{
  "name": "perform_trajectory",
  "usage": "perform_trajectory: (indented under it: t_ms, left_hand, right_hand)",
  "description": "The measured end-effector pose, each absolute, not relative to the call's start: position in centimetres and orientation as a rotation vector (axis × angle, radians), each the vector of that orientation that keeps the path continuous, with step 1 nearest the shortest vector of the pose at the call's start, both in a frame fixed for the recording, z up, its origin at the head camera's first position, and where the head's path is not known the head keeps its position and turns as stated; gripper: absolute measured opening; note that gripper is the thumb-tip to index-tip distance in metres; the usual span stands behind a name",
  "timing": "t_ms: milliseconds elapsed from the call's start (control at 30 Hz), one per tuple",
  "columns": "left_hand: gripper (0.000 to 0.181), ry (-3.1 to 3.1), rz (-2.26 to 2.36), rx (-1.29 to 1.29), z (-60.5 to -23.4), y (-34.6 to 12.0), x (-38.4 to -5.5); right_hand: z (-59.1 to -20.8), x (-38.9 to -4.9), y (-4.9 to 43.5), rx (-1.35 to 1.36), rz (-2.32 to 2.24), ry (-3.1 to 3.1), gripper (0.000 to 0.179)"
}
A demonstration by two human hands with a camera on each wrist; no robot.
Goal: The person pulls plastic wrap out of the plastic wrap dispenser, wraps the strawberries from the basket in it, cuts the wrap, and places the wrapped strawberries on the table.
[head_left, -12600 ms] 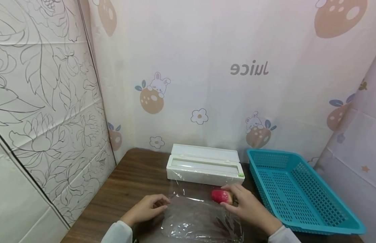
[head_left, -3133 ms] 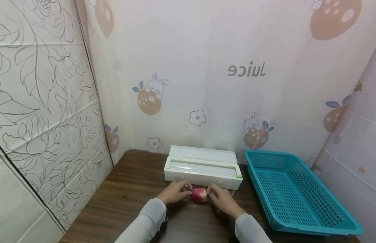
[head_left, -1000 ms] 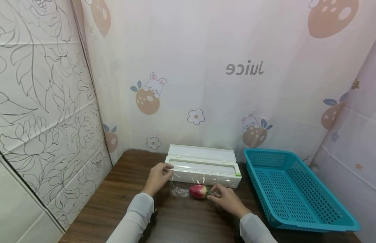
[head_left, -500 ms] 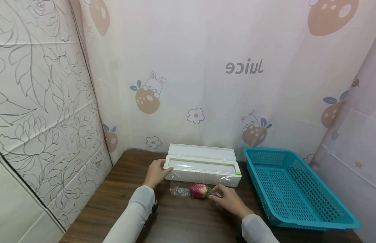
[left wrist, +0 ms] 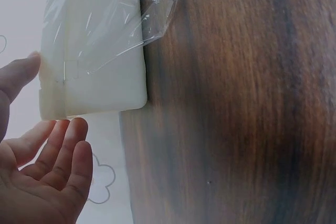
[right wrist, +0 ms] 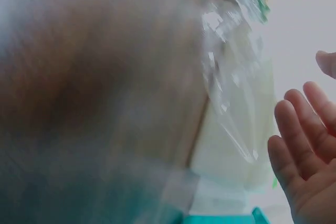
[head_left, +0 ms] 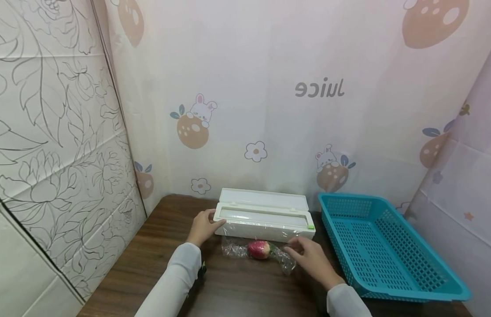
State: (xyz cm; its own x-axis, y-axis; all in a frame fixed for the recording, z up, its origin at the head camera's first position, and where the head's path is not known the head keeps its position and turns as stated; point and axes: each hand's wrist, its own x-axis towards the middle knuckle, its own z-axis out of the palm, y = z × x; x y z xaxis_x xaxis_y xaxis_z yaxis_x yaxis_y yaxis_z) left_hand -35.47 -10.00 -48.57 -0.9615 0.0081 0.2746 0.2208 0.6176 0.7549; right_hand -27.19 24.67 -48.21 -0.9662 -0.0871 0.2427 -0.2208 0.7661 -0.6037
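A red strawberry-like fruit with a pale end and green leaves lies wrapped in clear cling film, in front of a white cling film dispenser. The film is bunched on both sides of the fruit and runs up onto the dispenser. My left hand holds the dispenser's left end, thumb at the front edge, fingers around the end. Just right of the loose film is my right hand; in the right wrist view its fingers are spread apart from the film.
A turquoise plastic basket stands on the right, close to the right forearm. The dispenser's lid is raised toward the patterned curtain behind. Dark wooden tabletop extends at the left and front.
My left hand moved from beside the fruit to the dispenser's left end. The right hand let go of the bunched film and shifted right; the film end spread out on the table.
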Motion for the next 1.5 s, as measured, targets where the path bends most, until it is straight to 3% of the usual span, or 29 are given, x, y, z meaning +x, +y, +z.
perform_trajectory:
  t_ms: [200, 633, 1500]
  left_hand:
    - [0.058, -2.584, -1.33, -0.179, -48.6, -10.0, -35.4]
    - [0.057, -2.581, -1.35, -0.174, -48.4, -9.8, -35.2]
    - [0.055, -2.572, -1.386, -0.183, -48.7, -10.1, -35.6]
  right_hand:
    - [-46.6, -27.7, 26.4, 0.216, 0.78, -2.561, 0.022]
    - [-44.6, -29.0, 28.2, 0.116, 0.631, -2.715, 0.053]
    - [-45.2, -31.5, 28.2, 0.177, 0.478, -2.749, 0.039]
